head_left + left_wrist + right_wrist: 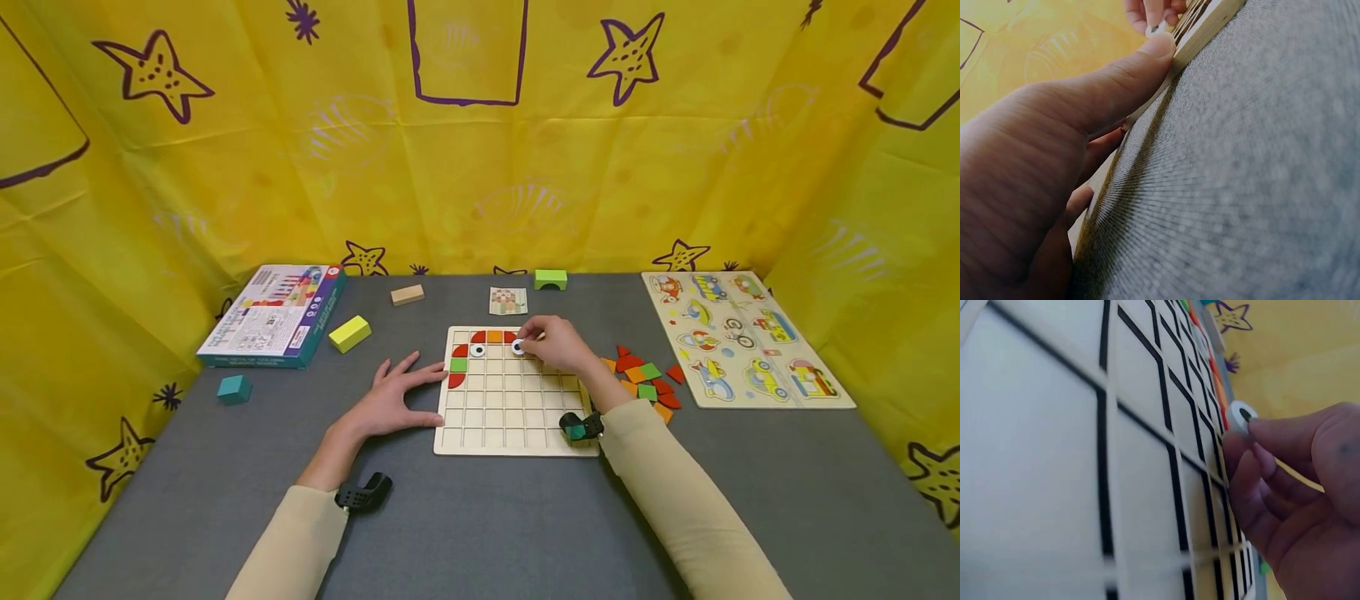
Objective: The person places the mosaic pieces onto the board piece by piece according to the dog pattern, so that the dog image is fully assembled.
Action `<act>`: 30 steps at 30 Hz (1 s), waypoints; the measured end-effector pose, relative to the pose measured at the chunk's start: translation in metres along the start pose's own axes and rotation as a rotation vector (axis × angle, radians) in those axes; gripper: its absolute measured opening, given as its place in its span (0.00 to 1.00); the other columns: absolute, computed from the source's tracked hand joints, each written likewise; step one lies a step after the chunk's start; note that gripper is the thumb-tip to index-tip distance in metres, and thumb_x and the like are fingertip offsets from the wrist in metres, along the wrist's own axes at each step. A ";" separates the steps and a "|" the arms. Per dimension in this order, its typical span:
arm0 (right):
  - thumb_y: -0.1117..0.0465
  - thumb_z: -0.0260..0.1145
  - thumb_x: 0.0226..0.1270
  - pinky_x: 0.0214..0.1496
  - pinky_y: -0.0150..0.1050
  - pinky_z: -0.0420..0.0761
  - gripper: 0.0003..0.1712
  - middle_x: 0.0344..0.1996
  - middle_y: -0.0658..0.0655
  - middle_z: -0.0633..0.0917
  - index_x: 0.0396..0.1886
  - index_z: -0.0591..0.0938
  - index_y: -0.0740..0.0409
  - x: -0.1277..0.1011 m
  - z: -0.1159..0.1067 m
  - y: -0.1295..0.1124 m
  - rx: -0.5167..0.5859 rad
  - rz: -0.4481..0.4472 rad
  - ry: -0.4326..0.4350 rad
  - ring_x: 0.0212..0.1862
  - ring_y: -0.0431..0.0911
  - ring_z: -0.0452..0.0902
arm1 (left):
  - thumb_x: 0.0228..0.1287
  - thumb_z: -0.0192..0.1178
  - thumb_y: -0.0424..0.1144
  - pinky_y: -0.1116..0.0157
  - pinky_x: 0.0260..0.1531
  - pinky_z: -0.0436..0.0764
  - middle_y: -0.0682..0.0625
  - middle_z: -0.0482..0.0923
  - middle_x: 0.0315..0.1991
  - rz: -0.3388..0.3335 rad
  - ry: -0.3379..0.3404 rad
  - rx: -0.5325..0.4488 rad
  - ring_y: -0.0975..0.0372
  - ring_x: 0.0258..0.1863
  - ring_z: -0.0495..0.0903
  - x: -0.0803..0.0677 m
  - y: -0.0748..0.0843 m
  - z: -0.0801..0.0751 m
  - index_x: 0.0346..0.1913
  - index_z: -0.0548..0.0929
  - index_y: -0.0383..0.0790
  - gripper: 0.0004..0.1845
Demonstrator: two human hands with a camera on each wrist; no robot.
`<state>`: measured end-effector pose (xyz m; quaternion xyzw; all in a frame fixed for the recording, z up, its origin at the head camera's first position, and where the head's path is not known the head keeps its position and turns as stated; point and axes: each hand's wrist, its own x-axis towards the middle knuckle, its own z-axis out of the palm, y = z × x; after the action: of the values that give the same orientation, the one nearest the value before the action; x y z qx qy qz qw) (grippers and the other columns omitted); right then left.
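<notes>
A pale wooden grid board (510,417) lies on the grey table. My right hand (561,343) pinches a round white eye piece (1236,417) with a black centre between thumb and finger, over the board's upper row area. A second eye piece (477,351) sits in the grid to its left. Along the top and left cells are red quarter-round pieces, an orange square (495,337) and a green square (458,364). With fingers spread, my left hand (392,402) touches the board's left edge; its thumb (1125,75) rests against the rim in the left wrist view.
Loose red, orange and green pieces (647,372) lie right of the board, beside a picture puzzle (750,379). Behind stand a small picture card (508,301) and a green arch block (551,282). A box (262,321), yellow block (350,333), wooden block (407,295) and teal block (234,389) are left.
</notes>
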<state>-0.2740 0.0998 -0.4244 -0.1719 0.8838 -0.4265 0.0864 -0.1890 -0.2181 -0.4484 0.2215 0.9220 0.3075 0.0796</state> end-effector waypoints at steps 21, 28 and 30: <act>0.62 0.72 0.67 0.41 0.41 0.75 0.08 0.31 0.54 0.82 0.39 0.84 0.62 0.005 0.012 -0.014 -0.196 -0.008 -0.030 0.34 0.48 0.74 | 0.56 0.73 0.60 0.37 0.69 0.28 0.53 0.63 0.76 -0.004 -0.001 -0.001 0.45 0.79 0.42 -0.001 -0.001 -0.001 0.72 0.74 0.49 0.42; 0.60 0.72 0.67 0.41 0.41 0.75 0.09 0.32 0.54 0.82 0.40 0.84 0.62 0.003 0.010 -0.014 -0.182 -0.001 -0.028 0.35 0.48 0.74 | 0.56 0.73 0.60 0.37 0.69 0.28 0.53 0.63 0.76 0.003 -0.001 -0.002 0.45 0.79 0.42 -0.001 0.000 -0.001 0.72 0.75 0.49 0.42; 0.60 0.71 0.68 0.42 0.41 0.75 0.10 0.33 0.54 0.82 0.42 0.84 0.62 0.001 0.006 -0.011 -0.156 0.002 -0.023 0.36 0.48 0.74 | 0.56 0.73 0.60 0.37 0.69 0.28 0.53 0.63 0.76 0.003 -0.004 -0.006 0.45 0.79 0.42 -0.001 0.000 -0.001 0.72 0.75 0.48 0.42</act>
<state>-0.2703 0.0885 -0.4197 -0.1821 0.9135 -0.3541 0.0834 -0.1886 -0.2186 -0.4478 0.2232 0.9205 0.3101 0.0816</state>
